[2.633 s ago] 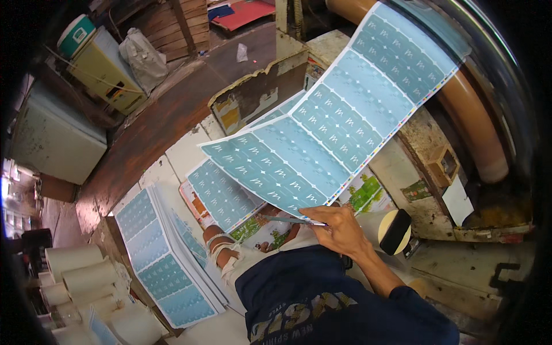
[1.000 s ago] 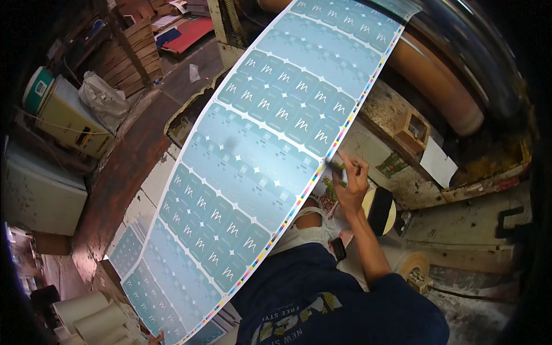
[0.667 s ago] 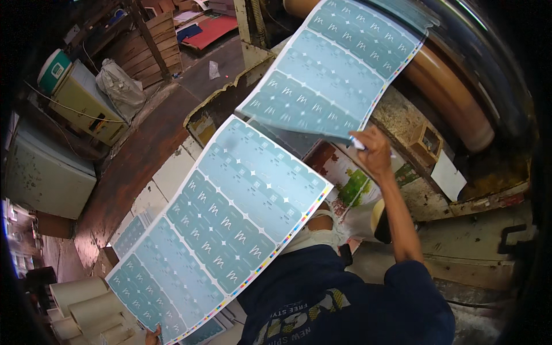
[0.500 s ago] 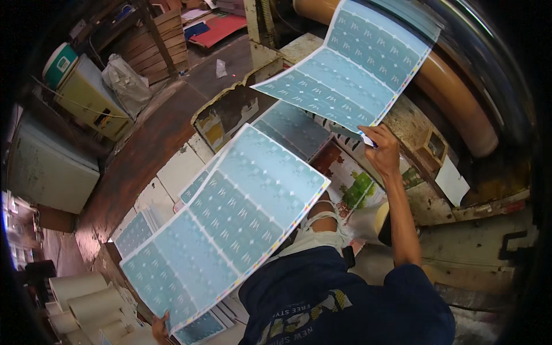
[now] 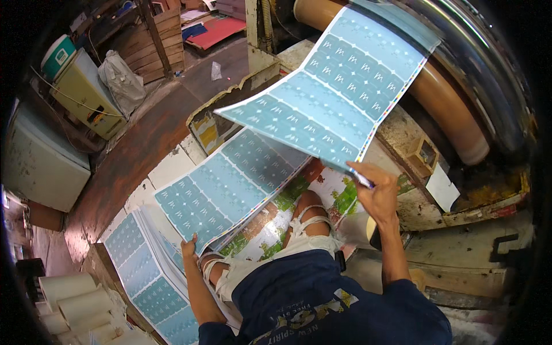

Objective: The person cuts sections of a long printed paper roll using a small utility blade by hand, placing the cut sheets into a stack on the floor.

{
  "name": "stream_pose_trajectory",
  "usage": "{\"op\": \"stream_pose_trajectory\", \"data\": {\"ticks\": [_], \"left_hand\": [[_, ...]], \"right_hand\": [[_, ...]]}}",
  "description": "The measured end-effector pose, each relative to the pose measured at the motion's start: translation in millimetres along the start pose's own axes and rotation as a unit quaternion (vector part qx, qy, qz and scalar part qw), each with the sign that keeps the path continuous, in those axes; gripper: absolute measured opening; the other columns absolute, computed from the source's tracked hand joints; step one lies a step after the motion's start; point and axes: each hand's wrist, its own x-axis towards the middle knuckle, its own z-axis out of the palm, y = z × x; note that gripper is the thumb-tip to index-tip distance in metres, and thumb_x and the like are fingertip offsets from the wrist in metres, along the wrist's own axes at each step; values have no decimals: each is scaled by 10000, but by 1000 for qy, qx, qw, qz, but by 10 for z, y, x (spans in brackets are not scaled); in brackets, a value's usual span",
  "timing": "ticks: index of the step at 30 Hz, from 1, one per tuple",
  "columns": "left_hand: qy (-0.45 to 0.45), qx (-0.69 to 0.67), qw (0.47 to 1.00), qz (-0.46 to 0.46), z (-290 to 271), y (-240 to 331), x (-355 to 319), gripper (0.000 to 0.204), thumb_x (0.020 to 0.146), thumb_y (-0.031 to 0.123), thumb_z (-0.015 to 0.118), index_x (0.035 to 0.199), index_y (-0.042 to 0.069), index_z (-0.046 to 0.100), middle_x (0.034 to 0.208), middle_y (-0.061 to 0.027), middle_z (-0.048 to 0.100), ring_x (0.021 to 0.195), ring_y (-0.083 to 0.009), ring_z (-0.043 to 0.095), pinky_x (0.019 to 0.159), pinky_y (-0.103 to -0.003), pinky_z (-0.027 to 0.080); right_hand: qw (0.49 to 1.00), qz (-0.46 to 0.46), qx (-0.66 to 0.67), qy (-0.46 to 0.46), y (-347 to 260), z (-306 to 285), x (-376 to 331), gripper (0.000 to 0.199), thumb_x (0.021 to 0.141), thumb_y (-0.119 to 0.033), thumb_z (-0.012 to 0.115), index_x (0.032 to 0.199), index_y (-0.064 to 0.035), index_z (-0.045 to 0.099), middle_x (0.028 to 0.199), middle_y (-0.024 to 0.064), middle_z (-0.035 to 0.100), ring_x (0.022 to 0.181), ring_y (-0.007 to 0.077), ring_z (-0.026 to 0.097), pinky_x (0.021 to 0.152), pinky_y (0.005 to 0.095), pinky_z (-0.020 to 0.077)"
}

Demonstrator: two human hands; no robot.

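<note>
My left hand point(image 5: 190, 247) is closed on the near left corner of a teal printed sheet point(image 5: 230, 184). This sheet lies low over a pile, and its far end is hidden under another one. That second printed sheet point(image 5: 339, 103) slopes down from the rollers, its upper end against the shiny one. At its near right corner, my right hand point(image 5: 378, 192) is closed, fingers at the sheet's edge. Something small, whitish and purple shows by those fingers; its kind is unclear. More printed sheets point(image 5: 152, 287) lie stacked left of my left forearm.
An orange-brown roller point(image 5: 454, 115) and a dark shiny roller point(image 5: 506, 86) curve along the right. A worn metal guard point(image 5: 230, 103) stands beyond the sheets. Pale paper rolls point(image 5: 75, 299) lie at lower left. A green-topped cooler point(image 5: 57, 57) sits on a yellowish cabinet point(image 5: 86, 95).
My left hand has moved up and right, bringing its sheet away from me and lower. The sheet at the rollers reaches further out, and my right hand has come nearer. The stack at left is uncovered.
</note>
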Motion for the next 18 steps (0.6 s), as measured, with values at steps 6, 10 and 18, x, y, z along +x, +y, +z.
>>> {"op": "stream_pose_trajectory", "data": {"ticks": [6,10,18], "left_hand": [[61,140,984,93,46,39,371,687,827,107,709,1410,60,348,1211,-151,559,1058,-283,555,898,-402,458],[68,337,912,224,914,775,-259,881,821,395,725,1424,-71,281,1361,-218,453,1254,-363,436,1083,-428,311],[-349,-239,902,-84,2558,2227,-2566,655,885,299,657,1369,-39,374,1308,-185,498,1183,-294,507,986,-408,436]], "right_hand": [[988,10,120,-99,-223,-10,-107,425,646,13,555,1032,-48,722,965,183,704,841,282,697,766,323,546],[982,-17,87,-168,-112,46,-129,431,650,-17,592,1063,-51,712,994,168,698,862,295,687,777,352,559],[914,-85,156,-365,81,337,-155,388,722,-113,672,1109,-88,686,989,146,674,809,313,673,715,384,547]]}}
